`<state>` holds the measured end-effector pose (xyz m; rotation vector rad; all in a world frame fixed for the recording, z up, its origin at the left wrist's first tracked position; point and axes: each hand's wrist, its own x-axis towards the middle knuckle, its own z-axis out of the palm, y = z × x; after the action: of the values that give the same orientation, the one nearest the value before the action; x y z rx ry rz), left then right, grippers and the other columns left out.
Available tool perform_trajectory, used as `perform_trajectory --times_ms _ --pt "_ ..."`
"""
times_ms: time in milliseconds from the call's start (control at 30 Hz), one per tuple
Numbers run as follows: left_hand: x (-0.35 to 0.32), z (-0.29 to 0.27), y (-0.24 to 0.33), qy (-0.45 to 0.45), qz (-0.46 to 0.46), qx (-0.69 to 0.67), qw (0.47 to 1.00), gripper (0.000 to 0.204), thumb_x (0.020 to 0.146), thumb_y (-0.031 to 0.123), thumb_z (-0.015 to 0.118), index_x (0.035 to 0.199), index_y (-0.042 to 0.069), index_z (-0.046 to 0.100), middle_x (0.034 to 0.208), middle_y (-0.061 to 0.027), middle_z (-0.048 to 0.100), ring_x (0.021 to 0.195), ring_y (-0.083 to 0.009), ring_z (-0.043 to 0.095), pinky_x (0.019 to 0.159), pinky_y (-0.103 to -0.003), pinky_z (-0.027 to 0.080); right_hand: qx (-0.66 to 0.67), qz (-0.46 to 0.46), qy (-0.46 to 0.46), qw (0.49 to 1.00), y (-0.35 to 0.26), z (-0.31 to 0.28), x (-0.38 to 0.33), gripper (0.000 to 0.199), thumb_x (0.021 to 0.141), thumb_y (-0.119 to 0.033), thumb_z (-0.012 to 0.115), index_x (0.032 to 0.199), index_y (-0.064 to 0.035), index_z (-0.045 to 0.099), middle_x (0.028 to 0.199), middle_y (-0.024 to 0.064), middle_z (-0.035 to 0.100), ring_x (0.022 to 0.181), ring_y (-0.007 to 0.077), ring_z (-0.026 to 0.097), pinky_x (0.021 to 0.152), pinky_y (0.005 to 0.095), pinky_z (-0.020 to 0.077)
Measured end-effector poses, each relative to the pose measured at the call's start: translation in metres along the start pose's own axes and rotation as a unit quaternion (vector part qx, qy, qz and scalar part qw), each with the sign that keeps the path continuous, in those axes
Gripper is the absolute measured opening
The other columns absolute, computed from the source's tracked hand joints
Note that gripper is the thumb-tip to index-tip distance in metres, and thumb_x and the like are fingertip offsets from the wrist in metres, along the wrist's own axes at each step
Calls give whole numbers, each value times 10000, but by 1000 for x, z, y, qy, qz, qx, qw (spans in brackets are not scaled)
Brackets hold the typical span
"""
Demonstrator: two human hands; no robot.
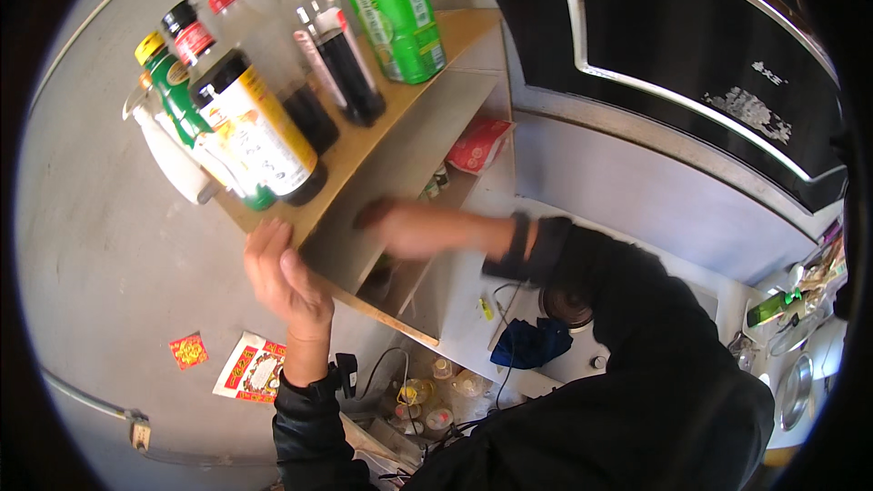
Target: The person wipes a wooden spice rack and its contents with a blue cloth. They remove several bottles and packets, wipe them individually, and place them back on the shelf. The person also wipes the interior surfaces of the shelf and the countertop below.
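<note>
Six bottles (273, 118) upright on top of wooden shelf (400, 118), none yet handled. Left hand (284, 277) spread flat against shelf's front corner. Right hand (409, 227) reaching into shelf's middle level, blurred; grip unclear. Red packet (479, 144) inside, untouched.

Matt wooden shelf (364, 141), glossy plastic bottles (400, 18)
</note>
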<state>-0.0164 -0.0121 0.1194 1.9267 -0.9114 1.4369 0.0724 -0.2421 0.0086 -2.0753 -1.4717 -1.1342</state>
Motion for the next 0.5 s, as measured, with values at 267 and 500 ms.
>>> perform_trajectory --times_ms 267,500 --pt "-5 1 -2 -11 6 14 1000 383 1146 238 424 1191 -51 672 1196 -249 683 1155 -430 640 1077 -514 482 -99 91 -37 990 48 -23 -29 179 744 -108 697 856 14 767 1042 241 748 1019 409 718 855 461 611" --pt "1 5 0 -19 13 6 1000 379 1150 233 430 1208 -54 670 1206 -237 680 1141 -411 645 1048 -492 488 -160 490 31 856 135 -110 -89 377 918 34 557 1271 34 691 1184 301 709 1063 473 695 934 477 576"
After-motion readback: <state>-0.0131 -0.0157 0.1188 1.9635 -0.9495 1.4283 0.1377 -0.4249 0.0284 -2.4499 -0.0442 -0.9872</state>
